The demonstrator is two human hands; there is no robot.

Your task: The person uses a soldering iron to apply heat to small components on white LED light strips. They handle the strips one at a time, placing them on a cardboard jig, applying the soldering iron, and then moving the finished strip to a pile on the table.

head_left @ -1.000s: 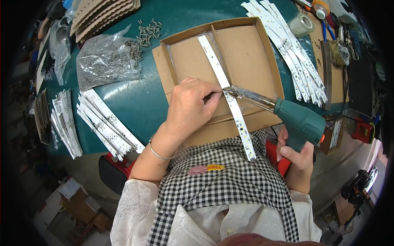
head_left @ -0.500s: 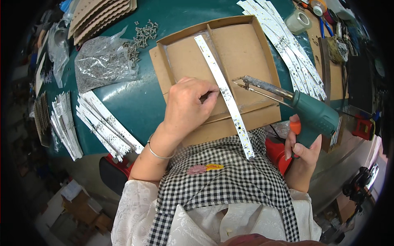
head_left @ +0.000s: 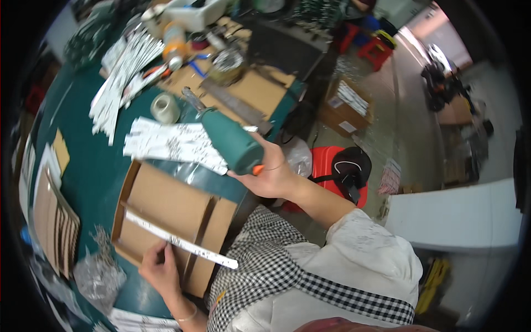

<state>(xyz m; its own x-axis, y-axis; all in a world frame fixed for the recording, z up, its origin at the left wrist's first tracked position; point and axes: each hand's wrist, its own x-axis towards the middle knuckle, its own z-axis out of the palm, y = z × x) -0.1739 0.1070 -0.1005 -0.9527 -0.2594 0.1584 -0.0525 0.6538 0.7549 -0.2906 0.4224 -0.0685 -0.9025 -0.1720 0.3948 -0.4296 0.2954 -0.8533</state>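
Note:
My right hand (head_left: 272,170) is wrapped round the handle of a green soldering gun (head_left: 231,139) with an orange trigger, its metal tip pointing up and away, over white LED strips. Lower left, my left hand (head_left: 159,268) is closed in a pinch at the edge of a single white LED strip (head_left: 194,249). Whatever lies between those fingertips is too small to make out. That strip lies slanted across a shallow cardboard box (head_left: 157,188), one end reaching past the box toward my checked apron (head_left: 265,232).
White LED strips (head_left: 160,141) lie fanned beyond the box, beside a tape roll (head_left: 165,108). More strips (head_left: 124,74) lie farther off. Stacked cardboard (head_left: 55,227) and a plastic bag of small parts (head_left: 99,276) stand left. A red stool (head_left: 326,166) is at my right.
The view has swung to the right, bringing the floor and stool into sight. My right hand has lifted the soldering gun away from the strip. My left hand stays pinched by the strip.

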